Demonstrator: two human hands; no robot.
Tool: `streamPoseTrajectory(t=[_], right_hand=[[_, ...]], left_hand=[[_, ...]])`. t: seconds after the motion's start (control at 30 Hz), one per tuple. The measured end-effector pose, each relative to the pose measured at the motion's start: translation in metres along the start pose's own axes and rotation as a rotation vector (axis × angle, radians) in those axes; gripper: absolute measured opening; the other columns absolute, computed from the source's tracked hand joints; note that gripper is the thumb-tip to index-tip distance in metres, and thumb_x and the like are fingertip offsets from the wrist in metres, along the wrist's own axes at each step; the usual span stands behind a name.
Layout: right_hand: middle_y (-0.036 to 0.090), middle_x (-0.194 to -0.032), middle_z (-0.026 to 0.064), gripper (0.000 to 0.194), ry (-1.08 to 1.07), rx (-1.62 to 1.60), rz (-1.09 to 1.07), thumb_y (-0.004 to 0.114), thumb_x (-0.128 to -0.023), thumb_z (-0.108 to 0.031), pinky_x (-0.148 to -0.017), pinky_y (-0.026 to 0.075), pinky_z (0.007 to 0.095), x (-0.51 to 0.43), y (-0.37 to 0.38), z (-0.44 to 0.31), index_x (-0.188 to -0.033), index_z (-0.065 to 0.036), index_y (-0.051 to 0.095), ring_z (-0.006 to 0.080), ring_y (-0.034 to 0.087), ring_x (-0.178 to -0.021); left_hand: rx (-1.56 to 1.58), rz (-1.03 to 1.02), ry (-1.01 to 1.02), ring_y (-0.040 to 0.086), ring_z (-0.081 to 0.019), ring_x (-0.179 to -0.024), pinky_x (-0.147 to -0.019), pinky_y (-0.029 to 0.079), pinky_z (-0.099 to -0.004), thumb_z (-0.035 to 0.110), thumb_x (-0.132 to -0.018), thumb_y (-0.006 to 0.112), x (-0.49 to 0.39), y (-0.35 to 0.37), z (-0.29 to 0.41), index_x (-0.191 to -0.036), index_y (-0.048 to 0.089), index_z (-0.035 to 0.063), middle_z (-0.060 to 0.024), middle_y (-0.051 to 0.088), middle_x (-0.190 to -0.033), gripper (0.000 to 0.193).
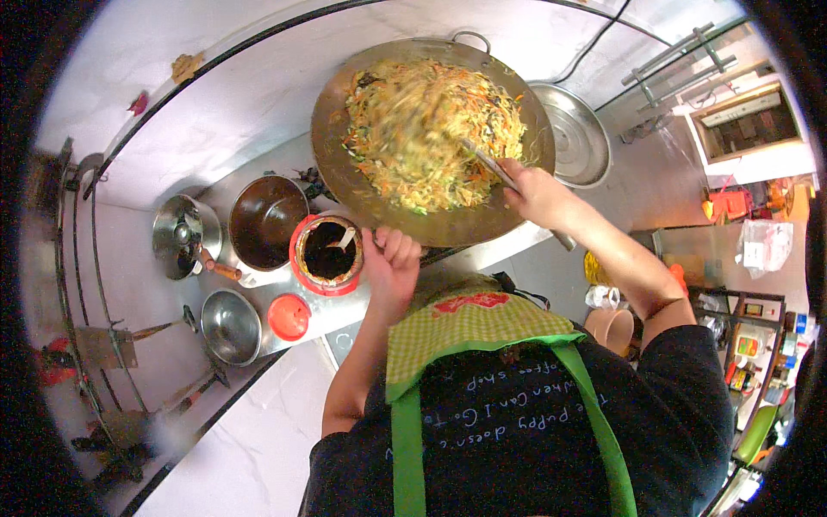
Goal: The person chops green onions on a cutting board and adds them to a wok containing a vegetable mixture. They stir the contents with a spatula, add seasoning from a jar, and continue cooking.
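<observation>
A large wok [329, 161] stands before me, filled with a shredded stir-fry [426, 142] of pale strands, orange carrot-like shreds and dark pieces. The food is motion-blurred at its middle and left. My right hand [539, 197] grips the metal handle of a long cooking utensil [486, 161]; its head is buried in the food, so its kind is hidden. At the wok's near-left rim, my left hand [394, 262] is curled closed where a loop handle would sit opposite the visible far one [475, 40]. Its fingers cover what they grip.
Left of my left hand stands a red-rimmed jar [294, 258] of dark liquid [316, 255] holding a pale spoon [347, 238]. Around it are a red lid [289, 317], a brown-stained pot [268, 223], a steel pot [177, 226] with wooden-handled tools and a steel bowl [231, 327]. A metal basin [578, 139] is right of the wok.
</observation>
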State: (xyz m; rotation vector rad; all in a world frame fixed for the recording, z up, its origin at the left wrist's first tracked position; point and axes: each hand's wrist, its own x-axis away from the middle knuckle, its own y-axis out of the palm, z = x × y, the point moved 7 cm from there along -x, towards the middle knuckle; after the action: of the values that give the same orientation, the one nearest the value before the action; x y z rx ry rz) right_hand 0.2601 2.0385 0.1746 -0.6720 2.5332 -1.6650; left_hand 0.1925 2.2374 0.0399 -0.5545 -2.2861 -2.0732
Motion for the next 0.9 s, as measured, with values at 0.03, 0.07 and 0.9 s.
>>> streamPoseTrajectory(t=[0.03, 0.07, 0.9], right_hand=[[0.064, -0.089, 0.0247, 0.040, 0.046, -0.042, -0.024, 0.056, -0.085, -0.011, -0.076, 0.050, 0.0404, 0.004, -0.006, 0.004, -0.122, 0.002, 0.048, 0.0345, 0.065, -0.086], [0.065, -0.090, 0.0224, 0.049, 0.062, -0.104, -0.102, 0.056, -0.085, -0.012, -0.076, 0.050, 0.0371, 0.009, -0.013, 0.006, -0.132, 0.000, 0.044, 0.0304, 0.065, -0.084], [0.067, -0.086, 0.0170, 0.026, 0.779, -0.119, 0.374, 0.068, -0.076, -0.019, -0.082, 0.051, 0.0419, 0.097, 0.191, 0.334, -0.100, -0.008, 0.069, 0.0321, 0.064, -0.087]], left_hand=[[-0.007, 0.024, 0.009, 0.019, -0.0096, -0.044, -0.048, 0.021, -0.0271, 0.043, -0.101, 0.030, 0.000, -0.003, 0.001, -0.070, 0.038, 0.0140, 0.0038, 0.023, -0.052, 0.043], [-0.015, 0.004, 0.001, 0.020, -0.0095, -0.045, -0.048, 0.021, -0.0269, 0.042, -0.101, 0.030, -0.001, -0.003, 0.002, -0.070, 0.038, 0.0140, 0.0039, 0.023, -0.052, 0.043], [-0.528, 0.330, 0.142, 0.050, -0.0174, -0.090, -0.094, 0.040, -0.0344, 0.020, -0.096, 0.049, 0.036, -0.004, 0.011, -0.100, 0.051, 0.0048, -0.0028, 0.053, -0.091, 0.016]])
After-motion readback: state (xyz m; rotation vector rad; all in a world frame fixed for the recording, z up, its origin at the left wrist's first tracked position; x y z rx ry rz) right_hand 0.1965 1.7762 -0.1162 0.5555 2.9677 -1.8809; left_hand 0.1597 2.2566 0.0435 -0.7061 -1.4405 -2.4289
